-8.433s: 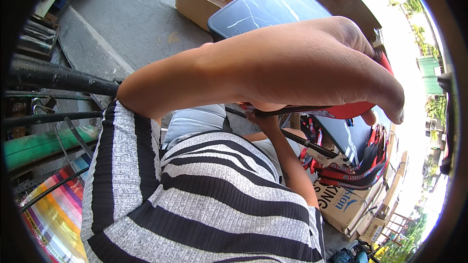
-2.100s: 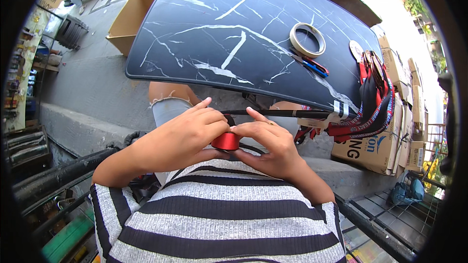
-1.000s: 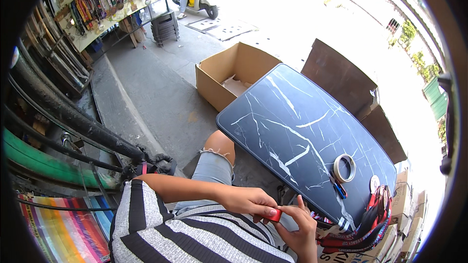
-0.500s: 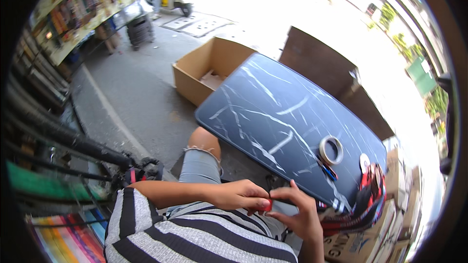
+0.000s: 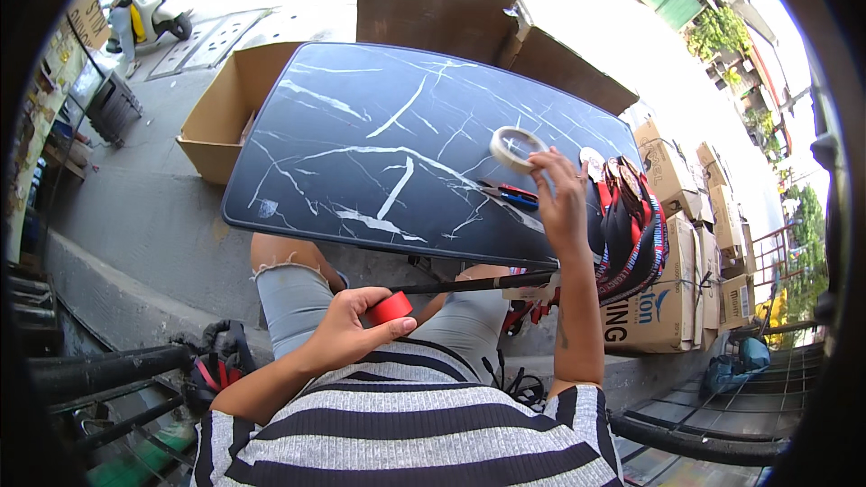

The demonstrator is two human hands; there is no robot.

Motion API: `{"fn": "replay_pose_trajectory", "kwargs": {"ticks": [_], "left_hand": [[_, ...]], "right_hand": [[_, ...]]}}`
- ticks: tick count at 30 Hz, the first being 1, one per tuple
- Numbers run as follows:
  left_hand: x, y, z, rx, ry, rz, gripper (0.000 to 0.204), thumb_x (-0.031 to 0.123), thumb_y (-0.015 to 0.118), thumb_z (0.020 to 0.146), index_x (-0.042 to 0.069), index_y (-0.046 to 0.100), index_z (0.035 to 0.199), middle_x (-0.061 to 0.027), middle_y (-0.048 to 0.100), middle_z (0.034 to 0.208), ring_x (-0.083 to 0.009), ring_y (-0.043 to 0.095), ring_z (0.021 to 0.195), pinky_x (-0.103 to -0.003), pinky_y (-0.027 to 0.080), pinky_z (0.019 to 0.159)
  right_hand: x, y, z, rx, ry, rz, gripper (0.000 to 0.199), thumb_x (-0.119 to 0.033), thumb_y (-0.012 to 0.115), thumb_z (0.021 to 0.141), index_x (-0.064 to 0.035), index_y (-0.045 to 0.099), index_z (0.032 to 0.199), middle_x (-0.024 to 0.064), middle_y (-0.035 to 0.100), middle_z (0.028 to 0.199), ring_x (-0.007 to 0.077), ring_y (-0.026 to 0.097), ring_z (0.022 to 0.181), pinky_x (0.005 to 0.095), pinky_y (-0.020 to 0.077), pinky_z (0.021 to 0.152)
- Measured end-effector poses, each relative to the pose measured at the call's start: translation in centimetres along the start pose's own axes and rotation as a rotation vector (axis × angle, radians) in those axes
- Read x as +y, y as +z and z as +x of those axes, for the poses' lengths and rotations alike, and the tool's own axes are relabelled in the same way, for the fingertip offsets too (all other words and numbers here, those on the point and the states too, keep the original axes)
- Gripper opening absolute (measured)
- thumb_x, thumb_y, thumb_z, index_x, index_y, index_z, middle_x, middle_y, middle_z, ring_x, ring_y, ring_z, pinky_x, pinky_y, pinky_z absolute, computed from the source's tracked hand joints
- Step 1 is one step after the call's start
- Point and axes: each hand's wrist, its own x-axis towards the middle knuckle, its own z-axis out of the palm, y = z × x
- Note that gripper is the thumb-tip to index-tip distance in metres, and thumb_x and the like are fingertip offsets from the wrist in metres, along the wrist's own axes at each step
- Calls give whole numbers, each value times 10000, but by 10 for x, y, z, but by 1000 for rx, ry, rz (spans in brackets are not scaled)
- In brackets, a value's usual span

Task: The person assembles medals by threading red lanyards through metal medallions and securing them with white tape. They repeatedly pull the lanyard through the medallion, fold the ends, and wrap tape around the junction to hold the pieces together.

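My left hand (image 5: 356, 329), low over my lap, is closed around a roll of red tape (image 5: 390, 308). My right hand (image 5: 561, 194) reaches over the dark marble-patterned table (image 5: 361, 171). Its thumb and fingers pinch the near right rim of a roll of beige tape (image 5: 516, 150), which looks slightly tilted. Just below that roll lie a blue-and-red cutter (image 5: 519, 196) and what looks like a pair of scissors (image 5: 516, 206). To the right of my right wrist, a bundle of medals on black and red lanyards (image 5: 627, 225) hangs over the table's edge.
An open cardboard box (image 5: 221, 126) stands off the table's left end, and brown cardboard flaps (image 5: 433, 27) rise behind it. Cardboard boxes (image 5: 663, 307) are stacked at the right. Black metal bars (image 5: 108, 379) flank me. A scooter (image 5: 153, 13) is at the far left.
My hands, together at my lap before, have parted. My right hand has gone forward to the beige tape, while the left keeps the red roll. The view has turned to the right.
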Motion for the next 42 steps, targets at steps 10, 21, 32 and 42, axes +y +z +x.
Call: {"fn": "replay_pose_trajectory", "kwargs": {"ticks": [10, 21, 32, 42], "left_hand": [[-12, 7, -8, 58, 140, -331, 519, 492, 538, 1013, -17, 631, 1054, -36, 649, 882, -83, 599, 835, -233, 484, 762], [-14, 14, -14, 118, 156, -14, 364, 152, 887, 736, 17, 674, 999, -35, 691, 937, -77, 630, 862, -254, 487, 815], [-23, 24, -11, 196, 158, 96, 446, 132, 896, 719, -11, 667, 1073, -49, 701, 978, -94, 648, 881, -254, 509, 823], [-23, 33, -10, 199, 159, 32, 390, -6, 855, 694, -8, 651, 1027, -26, 680, 917, -97, 635, 848, -235, 474, 803]], "right_hand": [[-75, -33, -57, -920, -45, 1109, 234, -144, 449, 940, 40, 594, 946, 85, 561, 867, 171, 533, 825, 311, 419, 759], [-110, 4, -86, -346, -55, 919, 199, -108, 619, 951, -43, 662, 1133, 114, 651, 1201, 222, 604, 1092, 332, 456, 898], [-117, -16, -111, -288, -156, 601, 184, -150, 760, 850, -79, 706, 1010, 86, 694, 1097, 261, 652, 1056, 481, 426, 1063], [-114, -7, -116, -294, -100, 655, 81, -139, 688, 852, -85, 650, 898, 60, 622, 935, 270, 594, 954, 406, 407, 910]]}}
